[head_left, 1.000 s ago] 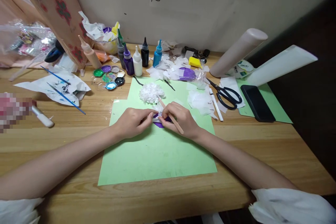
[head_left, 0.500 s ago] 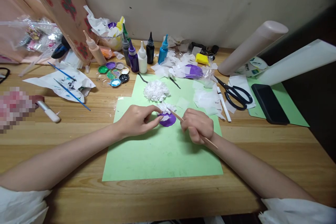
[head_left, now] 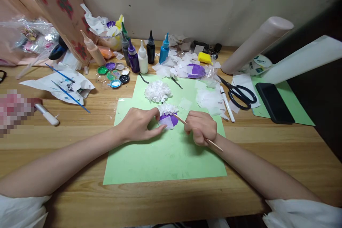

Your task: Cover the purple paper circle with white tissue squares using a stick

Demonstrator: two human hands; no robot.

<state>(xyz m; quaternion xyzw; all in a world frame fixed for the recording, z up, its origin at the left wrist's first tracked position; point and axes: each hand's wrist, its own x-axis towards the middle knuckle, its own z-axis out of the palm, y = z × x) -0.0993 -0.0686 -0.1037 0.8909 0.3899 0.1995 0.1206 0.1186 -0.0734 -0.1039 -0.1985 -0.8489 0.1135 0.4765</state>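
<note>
Soft, even indoor light falls from above, leaving the surface bright and the right edge dark. The left hand and right hand cast faint, blurred shadows on the green paper. The middle is sharp; wide-angle bending stretches the corners; a pixelated patch sits left.

Against the wall, a row of upright dye bottles. Just left of these, a cluster of paint-filled lids. Farther left, two blue brushes across a stained paper sheet. Mid-table, a fluffy white paper pompon. To the right, loose white paper squares, a white pen, black scissors, a black phone lying flat. Behind, a tilted pink tube and a yellow block.
</note>
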